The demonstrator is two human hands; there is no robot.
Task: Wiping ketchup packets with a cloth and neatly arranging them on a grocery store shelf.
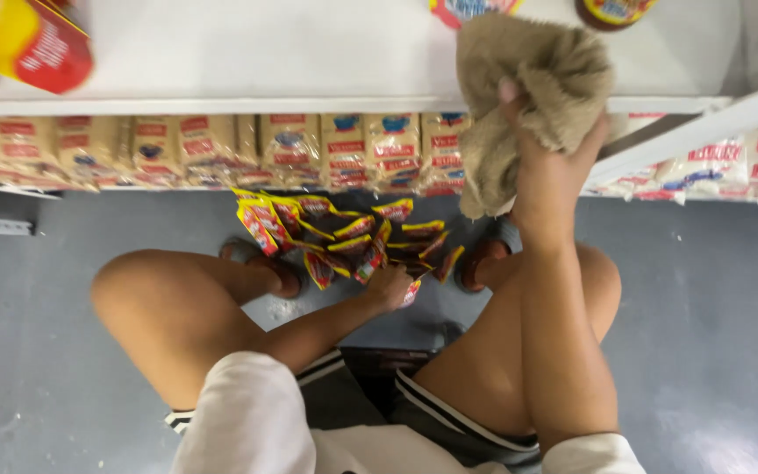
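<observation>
I am squatting in front of a white shelf (247, 66). My right hand (547, 167) is raised and grips a crumpled beige cloth (519, 83) that rests against the shelf's top surface. My left hand (389, 287) reaches down between my knees to a pile of red and yellow sachets (344, 235) on the grey floor, and its fingers close on one red sachet at the pile's near edge.
A lower shelf holds a row of pale packets with red labels (221, 149). A red and yellow pack (24, 44) sits at the top left of the shelf, jars at the top edge. More white packets (730, 167) lie at the right.
</observation>
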